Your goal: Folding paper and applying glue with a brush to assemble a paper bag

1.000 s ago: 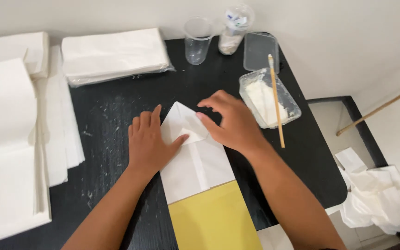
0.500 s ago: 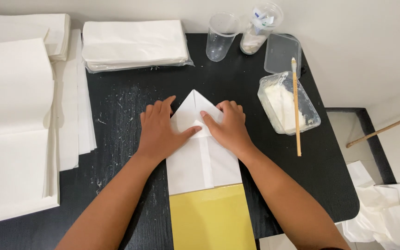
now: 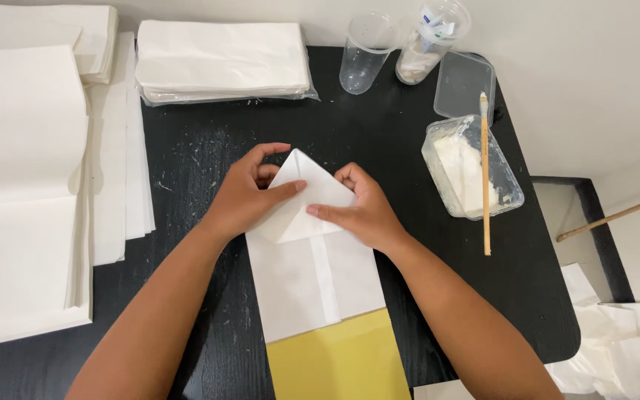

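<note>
A white paper bag (image 3: 309, 278) lies flat on the black table (image 3: 209, 141), its far end folded into a point. My left hand (image 3: 250, 194) grips the left side of the folded point, thumb laid across the flap. My right hand (image 3: 361, 211) pinches the right side of the same fold, fingers pointing left along the crease. Under the near end of the white paper bag lies a yellow sheet (image 3: 338, 359).
Stacks of white paper (image 3: 24, 185) fill the left side, and a wrapped pack of white bags (image 3: 220, 59) lies at the back. A tub of white paste (image 3: 468, 170) with a brush (image 3: 484, 178) across it stands right. Behind it are two clear cups (image 3: 364, 52) and a lid (image 3: 466, 85).
Both hands have shifted from pressing flat on the folded point to gripping its two sides. The view has slid slightly, with the bag lower in frame.
</note>
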